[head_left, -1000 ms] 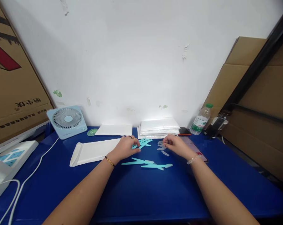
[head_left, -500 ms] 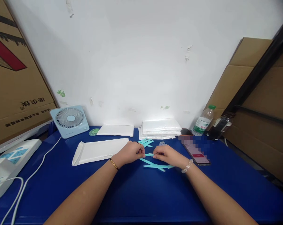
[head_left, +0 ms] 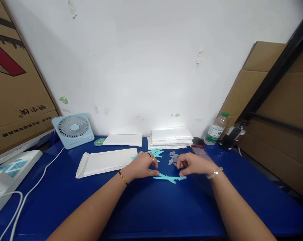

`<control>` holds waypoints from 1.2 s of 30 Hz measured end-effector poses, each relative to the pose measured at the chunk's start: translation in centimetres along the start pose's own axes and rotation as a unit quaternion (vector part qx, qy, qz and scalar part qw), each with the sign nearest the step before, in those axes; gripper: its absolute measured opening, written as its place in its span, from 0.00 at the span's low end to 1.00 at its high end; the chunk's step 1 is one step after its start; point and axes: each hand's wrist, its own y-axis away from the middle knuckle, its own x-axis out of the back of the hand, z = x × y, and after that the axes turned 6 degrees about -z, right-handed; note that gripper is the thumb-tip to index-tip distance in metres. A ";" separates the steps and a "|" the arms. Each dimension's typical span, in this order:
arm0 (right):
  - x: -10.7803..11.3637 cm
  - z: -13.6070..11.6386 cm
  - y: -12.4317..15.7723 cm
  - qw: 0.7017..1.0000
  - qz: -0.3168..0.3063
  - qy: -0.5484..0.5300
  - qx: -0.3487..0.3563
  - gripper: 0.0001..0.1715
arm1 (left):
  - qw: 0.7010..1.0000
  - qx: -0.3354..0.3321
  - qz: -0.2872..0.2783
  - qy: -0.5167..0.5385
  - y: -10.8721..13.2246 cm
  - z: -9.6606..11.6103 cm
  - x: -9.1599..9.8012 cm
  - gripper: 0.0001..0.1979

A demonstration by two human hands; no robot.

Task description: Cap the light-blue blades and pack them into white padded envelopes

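Observation:
Two slim teal sticks, shaped like eyebrow razors, lie crossed on the blue table; the upper one (head_left: 166, 178) is the longer in view. My left hand (head_left: 144, 166) is over their left ends, thumb stretched out and apart from the curled fingers. My right hand (head_left: 193, 164) hovers at the right end, thumb tip close to the stick, with a gap between thumb and fingers. Another teal stick (head_left: 133, 156) shows partly behind my left hand; the hand hides the rest. Several more teal sticks (head_left: 156, 152) lie in a pile just beyond.
Small grey-purple pieces (head_left: 173, 156) lie beside my right hand. A white padded envelope (head_left: 106, 162) is at left, with stacked envelopes (head_left: 171, 135) by the wall. Around stand a fan (head_left: 74, 129), phone (head_left: 201, 152), water bottle (head_left: 215, 129), dark bottle (head_left: 233, 135) and power strip (head_left: 18, 167).
Both hands have let go of the small teal piece they pinched between them and moved apart. My right hand has shifted right, uncovering the grey-purple pieces. A teal stick now shows behind my left hand.

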 end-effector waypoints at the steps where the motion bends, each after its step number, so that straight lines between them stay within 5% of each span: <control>1: -0.1 -0.1 0.1 0.999 -0.032 0.014 -0.005 0.14 | 1.000 -0.013 -0.012 0.000 -0.1 0.5 -0.3 0.14; 7: -0.9 -0.5 -0.6 0.997 -0.071 0.042 0.003 0.05 | 0.998 -0.028 -0.034 -0.036 -0.5 1.4 -1.4 0.07; 17: 0.0 0.4 -0.9 0.985 0.161 0.062 -0.019 0.07 | 0.983 0.130 0.116 -0.057 0.2 -2.0 1.3 0.09; 24: -1.7 -2.1 -1.0 0.997 0.009 0.059 0.047 0.10 | 0.999 0.008 -0.015 -0.051 0.2 0.0 -0.2 0.11; 28: -2.5 -3.0 -1.3 0.995 -0.043 0.070 0.061 0.09 | 0.998 0.018 -0.014 -0.055 -0.3 0.5 -1.1 0.05; 32: -2.4 -2.8 -1.3 0.995 -0.022 0.090 0.043 0.03 | 0.998 0.045 0.003 -0.039 -0.5 0.0 -0.9 0.05; 36: -1.3 -1.3 -1.1 0.991 0.066 0.116 0.009 0.05 | 0.992 0.091 0.066 -0.051 -0.3 -1.5 0.3 0.06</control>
